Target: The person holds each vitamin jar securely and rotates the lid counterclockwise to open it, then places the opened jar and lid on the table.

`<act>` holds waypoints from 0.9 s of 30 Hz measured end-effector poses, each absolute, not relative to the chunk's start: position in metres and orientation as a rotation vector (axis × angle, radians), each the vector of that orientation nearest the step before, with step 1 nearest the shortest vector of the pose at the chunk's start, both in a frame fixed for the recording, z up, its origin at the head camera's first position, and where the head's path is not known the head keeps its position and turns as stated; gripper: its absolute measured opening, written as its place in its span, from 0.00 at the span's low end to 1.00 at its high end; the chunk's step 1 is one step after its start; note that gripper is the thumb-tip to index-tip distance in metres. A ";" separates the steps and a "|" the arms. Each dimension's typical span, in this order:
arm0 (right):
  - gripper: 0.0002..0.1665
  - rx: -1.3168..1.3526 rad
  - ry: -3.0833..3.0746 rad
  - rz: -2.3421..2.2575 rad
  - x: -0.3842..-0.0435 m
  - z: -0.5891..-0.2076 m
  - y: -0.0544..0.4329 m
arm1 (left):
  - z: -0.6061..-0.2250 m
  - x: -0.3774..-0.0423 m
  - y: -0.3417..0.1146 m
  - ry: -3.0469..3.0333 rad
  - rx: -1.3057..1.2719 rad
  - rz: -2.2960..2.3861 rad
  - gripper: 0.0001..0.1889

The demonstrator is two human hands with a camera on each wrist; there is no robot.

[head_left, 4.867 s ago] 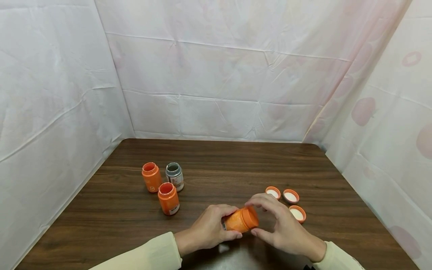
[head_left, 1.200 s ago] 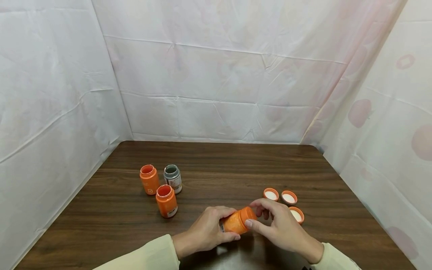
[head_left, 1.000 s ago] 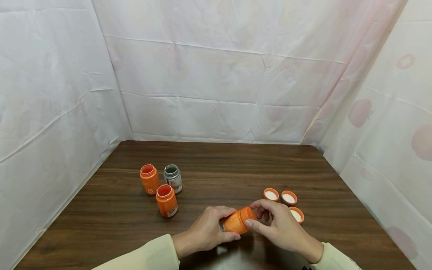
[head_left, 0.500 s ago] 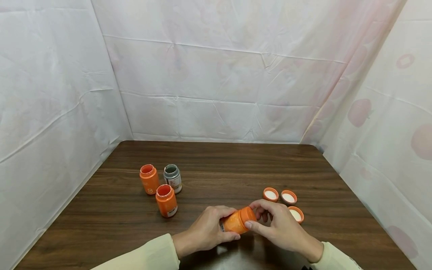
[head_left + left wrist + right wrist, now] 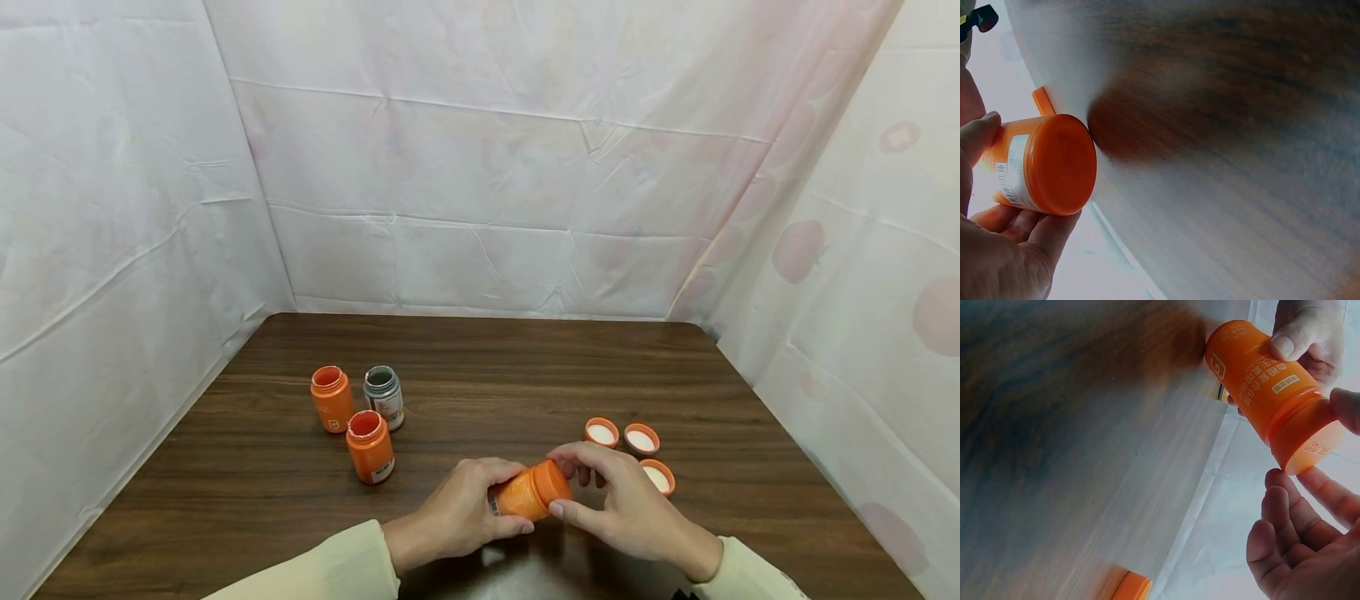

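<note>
My left hand (image 5: 468,510) grips an orange plastic bottle (image 5: 521,497) round its body, tilted with the lid end to the right. That bottle wears an orange screw lid (image 5: 1300,437). On the lid's edge lie the thumb and index finger of my right hand (image 5: 626,508), pinching it from two sides; the other fingers curl loosely below in the right wrist view. The left wrist view shows the bottle's smooth round base (image 5: 1063,165) and a white barcode label. The bottle is held above the table.
On the left of the dark wood table (image 5: 480,358) stand uncapped bottles: two orange ones (image 5: 333,410) (image 5: 371,457) and a grey one (image 5: 388,408). Three orange lids with white liners (image 5: 602,432) (image 5: 642,438) (image 5: 657,477) lie upturned beyond my right hand. White sheets (image 5: 480,158) surround the table.
The left hand keeps its grip on the bottle. Over the last half second the right index finger and thumb have shifted slightly round the lid. The standing bottles and loose lids stay put.
</note>
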State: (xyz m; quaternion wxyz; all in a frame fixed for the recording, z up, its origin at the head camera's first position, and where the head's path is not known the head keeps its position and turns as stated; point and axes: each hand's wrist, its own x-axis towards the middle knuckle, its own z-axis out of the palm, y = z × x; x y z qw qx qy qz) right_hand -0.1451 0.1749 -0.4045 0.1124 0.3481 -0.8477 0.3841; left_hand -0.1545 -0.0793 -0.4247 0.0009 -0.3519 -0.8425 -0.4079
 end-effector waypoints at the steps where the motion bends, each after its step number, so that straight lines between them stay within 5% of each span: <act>1: 0.24 1.037 -2.476 1.123 -0.145 -0.405 0.175 | -0.425 -0.154 -0.079 -2.645 -1.106 -1.280 0.23; 27: 0.46 1.218 -2.341 1.112 -0.148 -0.401 0.175 | -0.423 -0.154 -0.080 -2.660 -1.085 -1.273 0.24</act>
